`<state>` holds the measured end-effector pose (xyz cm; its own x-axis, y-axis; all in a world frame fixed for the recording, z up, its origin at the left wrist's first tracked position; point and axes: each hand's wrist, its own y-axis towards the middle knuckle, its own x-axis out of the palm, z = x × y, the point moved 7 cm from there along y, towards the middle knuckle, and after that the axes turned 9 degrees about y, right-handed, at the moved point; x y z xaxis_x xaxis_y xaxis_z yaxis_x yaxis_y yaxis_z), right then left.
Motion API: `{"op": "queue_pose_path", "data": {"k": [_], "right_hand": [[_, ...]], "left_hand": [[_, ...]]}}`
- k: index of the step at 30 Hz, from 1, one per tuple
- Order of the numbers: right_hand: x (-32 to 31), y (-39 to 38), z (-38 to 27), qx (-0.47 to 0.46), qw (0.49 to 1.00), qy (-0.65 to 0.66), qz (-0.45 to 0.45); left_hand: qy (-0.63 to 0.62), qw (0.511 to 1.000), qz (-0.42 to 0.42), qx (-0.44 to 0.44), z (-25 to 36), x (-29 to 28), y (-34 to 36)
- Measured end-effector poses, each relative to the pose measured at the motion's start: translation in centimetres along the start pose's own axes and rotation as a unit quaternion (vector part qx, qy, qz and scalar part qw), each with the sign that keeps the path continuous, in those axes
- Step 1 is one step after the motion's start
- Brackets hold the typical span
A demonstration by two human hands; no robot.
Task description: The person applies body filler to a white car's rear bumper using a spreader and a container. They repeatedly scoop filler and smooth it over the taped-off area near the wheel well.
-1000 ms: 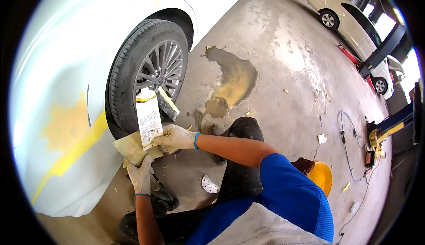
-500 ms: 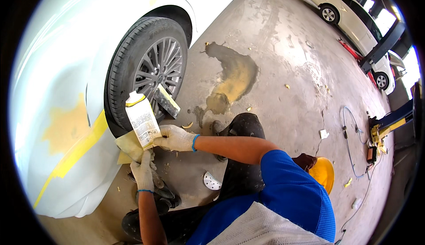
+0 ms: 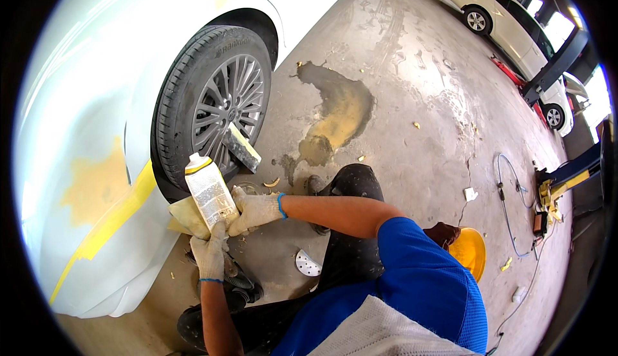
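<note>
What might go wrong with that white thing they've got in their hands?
The white container might slip, since the right hand grips it only near its lower end.
The pale yellow sheet, partly behind the container by the left hand, could drop.
The grey-and-yellow block near the wheel might get bumped, being close by.

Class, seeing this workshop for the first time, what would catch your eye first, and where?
First, the white car filling the left, with its yellow strip and orange patch. By its wheel, the gloved right hand holds a white tube. Farther right, a round yellow object shows beside the blue shirt.
</note>
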<state>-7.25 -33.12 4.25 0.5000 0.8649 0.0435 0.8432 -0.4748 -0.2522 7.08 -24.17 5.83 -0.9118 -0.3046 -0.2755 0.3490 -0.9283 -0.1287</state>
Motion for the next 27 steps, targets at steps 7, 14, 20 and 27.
{"op": "queue_pose_path", "data": {"k": [7, 14, 20, 27], "right_hand": [[0.4, 0.4, 0.6, -0.018, 0.997, 0.076, 0.014], [0.4, 1.1, 1.3, -0.078, 0.995, -0.068, 0.014], [1.2, 0.6, 0.4, -0.021, 0.998, -0.031, -0.047], [1.3, -0.3, 0.8, -0.021, 0.998, -0.041, -0.038]], "left_hand": [[0.006, 1.000, -0.023, 0.018, -0.3, -0.6, 0.5], [0.056, 0.998, -0.028, -0.004, -0.8, -0.9, 0.3], [0.010, 0.999, -0.035, -0.041, -2.0, -1.0, 0.7], [0.054, 0.997, -0.062, -0.008, -0.7, 0.0, 0.6]]}}
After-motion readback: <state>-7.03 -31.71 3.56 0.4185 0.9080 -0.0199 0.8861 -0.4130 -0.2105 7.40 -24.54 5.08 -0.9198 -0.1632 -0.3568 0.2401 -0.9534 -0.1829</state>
